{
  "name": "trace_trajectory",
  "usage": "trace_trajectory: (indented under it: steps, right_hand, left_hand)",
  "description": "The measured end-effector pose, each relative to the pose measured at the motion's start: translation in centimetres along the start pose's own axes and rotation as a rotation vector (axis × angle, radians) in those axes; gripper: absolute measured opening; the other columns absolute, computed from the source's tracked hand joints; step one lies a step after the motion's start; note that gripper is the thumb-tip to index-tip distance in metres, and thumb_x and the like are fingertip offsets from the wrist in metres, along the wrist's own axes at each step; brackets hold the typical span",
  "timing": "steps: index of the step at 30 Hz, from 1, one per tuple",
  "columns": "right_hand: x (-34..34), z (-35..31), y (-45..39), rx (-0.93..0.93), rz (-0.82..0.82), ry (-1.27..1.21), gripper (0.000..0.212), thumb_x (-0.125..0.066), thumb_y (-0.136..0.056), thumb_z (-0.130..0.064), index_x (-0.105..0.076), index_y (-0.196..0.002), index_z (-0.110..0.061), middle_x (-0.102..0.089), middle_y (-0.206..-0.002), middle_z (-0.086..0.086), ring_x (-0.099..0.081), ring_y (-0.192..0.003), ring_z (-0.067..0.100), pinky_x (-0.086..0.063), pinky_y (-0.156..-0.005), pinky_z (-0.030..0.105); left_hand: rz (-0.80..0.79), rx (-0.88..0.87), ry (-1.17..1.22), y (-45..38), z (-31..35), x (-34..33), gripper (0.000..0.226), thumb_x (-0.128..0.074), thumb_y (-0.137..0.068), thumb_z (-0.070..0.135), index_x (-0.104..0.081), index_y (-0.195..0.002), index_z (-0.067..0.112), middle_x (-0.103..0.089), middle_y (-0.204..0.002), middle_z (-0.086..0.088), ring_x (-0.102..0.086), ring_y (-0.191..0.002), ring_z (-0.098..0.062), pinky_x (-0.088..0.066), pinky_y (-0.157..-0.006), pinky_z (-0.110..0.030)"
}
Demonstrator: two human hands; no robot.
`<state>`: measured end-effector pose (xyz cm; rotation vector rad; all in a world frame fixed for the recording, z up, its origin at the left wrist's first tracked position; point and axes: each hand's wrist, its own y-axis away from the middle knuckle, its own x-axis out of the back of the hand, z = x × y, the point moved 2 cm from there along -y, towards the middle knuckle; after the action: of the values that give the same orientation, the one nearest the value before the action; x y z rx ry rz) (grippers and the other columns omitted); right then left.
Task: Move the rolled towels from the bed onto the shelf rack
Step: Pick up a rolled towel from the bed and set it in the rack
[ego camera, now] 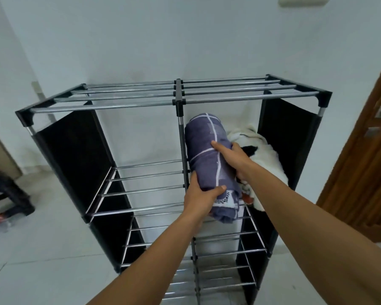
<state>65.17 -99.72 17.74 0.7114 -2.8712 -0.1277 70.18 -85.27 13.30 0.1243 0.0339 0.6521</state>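
You hold the purple towel (209, 166) with both hands, left hand (199, 200) and right hand (233, 158) curled around it, on the rack (176, 100) shelf's right half. At three o'clock, the white towel (264, 155) crowds it; let go early and it may unroll or slip between bars.

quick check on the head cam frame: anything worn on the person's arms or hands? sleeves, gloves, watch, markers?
Nothing worn that shows. Both forearms are bare up to the frame's edge, with no sleeve in view. The left hand and right hand have no gloves, and no rings, watch, bands, markers or cables are visible. The fingernails look short and unpainted. The upper arms are out of view.
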Motion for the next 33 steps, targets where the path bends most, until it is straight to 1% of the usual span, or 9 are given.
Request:
trace_trajectory:
  steps: [3, 6, 8, 15, 19, 23, 27, 30, 33]
  right_hand:
    - [-0.3, 0.5, -2.1, -0.046, -0.025, -0.004, 0.097, -0.072, -0.073, -0.057, -0.029, -0.148, -0.01, -0.053, -0.137, 0.014, -0.059, -0.114, 0.034, -0.051, -0.089, 0.042]
    - [-0.8, 1.2, -3.7, -0.059, -0.026, 0.034, 0.097, -0.073, -0.072, -0.056, -0.03, -0.146, -0.01, -0.052, -0.138, 0.014, -0.057, -0.117, 0.034, -0.05, -0.097, 0.045]
    - [-1.0, 1.7, -4.7, -0.058, -0.033, 0.1, 0.092, -0.074, -0.075, -0.049, -0.031, -0.145, -0.007, -0.05, -0.14, 0.015, -0.055, -0.121, 0.034, -0.048, -0.102, 0.046]
    - [-1.7, 1.5, -5.7, 0.009, -0.155, 0.423, 0.052, -0.057, -0.093, -0.033, -0.051, -0.135, -0.004, -0.053, -0.14, 0.019, -0.053, -0.126, 0.033, -0.044, -0.106, 0.04]
    - [-1.7, 1.1, -5.3, 0.057, -0.168, 0.628, 0.055, -0.046, -0.099, -0.036, -0.042, -0.142, -0.003, -0.045, -0.148, 0.018, -0.044, -0.135, 0.033, -0.036, -0.111, 0.033]
    - [-0.9, 0.1, -4.0, 0.13, -0.189, 0.793, 0.05, -0.044, -0.099, -0.03, -0.045, -0.139, 0.001, -0.049, -0.143, 0.022, -0.047, -0.13, 0.035, -0.04, -0.104, 0.034]
    - [1.1, -0.7, -2.5, 0.225, -0.247, 0.844, 0.036, -0.044, -0.094, -0.013, -0.058, -0.124, -0.001, -0.06, -0.128, 0.022, -0.056, -0.116, 0.035, -0.045, -0.089, 0.033]
    - [3.1, -0.8, -0.9, 0.299, -0.235, 0.795, 0.036, -0.046, -0.091, -0.009, -0.06, -0.124, -0.006, -0.064, -0.124, 0.018, -0.059, -0.114, 0.033, -0.046, -0.086, 0.029]
    - [5.3, 0.7, 1.9, 0.339, -0.12, 0.604, 0.038, -0.049, -0.092, -0.008, -0.056, -0.129, -0.011, -0.064, -0.124, 0.013, -0.058, -0.115, 0.028, -0.035, -0.078, 0.019]
  left_hand:
    - [0.04, -0.01, -0.107, -1.8, 0.4, -0.7, 0.089, -0.075, -0.057, 0.042, -0.035, -0.136, 0.045, -0.058, -0.133, 0.004, -0.06, -0.113, -0.028, -0.055, -0.088, -0.051]
    - [0.075, -0.019, -0.204, -3.4, 0.3, -1.3, 0.085, -0.07, -0.08, 0.034, -0.022, -0.15, 0.035, -0.041, -0.149, -0.003, -0.047, -0.13, -0.027, -0.043, -0.107, -0.039]
    - [0.092, 0.014, -0.291, -4.2, 0.0, -1.6, 0.081, -0.065, -0.086, 0.032, -0.018, -0.152, 0.032, -0.031, -0.155, -0.008, -0.04, -0.136, -0.029, -0.039, -0.11, -0.036]
    - [0.104, 0.047, -0.45, -4.9, -1.0, -2.0, 0.08, -0.063, -0.087, 0.034, -0.015, -0.151, 0.033, -0.022, -0.156, -0.017, -0.038, -0.137, -0.033, -0.039, -0.109, -0.037]
    - [0.097, 0.059, -0.488, -4.9, -1.0, -1.7, 0.083, -0.064, -0.085, 0.036, -0.015, -0.151, 0.034, -0.025, -0.155, -0.015, -0.039, -0.135, -0.034, -0.041, -0.108, -0.041]
    - [0.055, 0.065, -0.633, -4.2, -0.1, -1.6, 0.086, -0.061, -0.084, 0.04, -0.01, -0.152, 0.032, -0.018, -0.156, -0.018, -0.038, -0.135, -0.037, -0.04, -0.11, -0.042]
    - [0.049, -0.043, -0.886, -2.4, 0.5, -2.5, 0.084, -0.059, -0.083, 0.046, -0.011, -0.15, 0.03, -0.006, -0.156, -0.017, -0.039, -0.132, -0.043, -0.041, -0.106, -0.047]
    - [0.089, -0.157, -0.97, -0.7, 0.6, -3.7, 0.075, -0.058, -0.078, 0.049, -0.022, -0.142, 0.03, -0.017, -0.152, -0.013, -0.038, -0.131, -0.04, -0.044, -0.099, -0.053]
    - [0.193, -0.355, -1.081, 1.5, 0.8, -4.9, 0.06, -0.053, -0.081, 0.047, -0.035, -0.134, 0.025, -0.03, -0.147, -0.008, -0.042, -0.128, -0.033, -0.046, -0.094, -0.051]
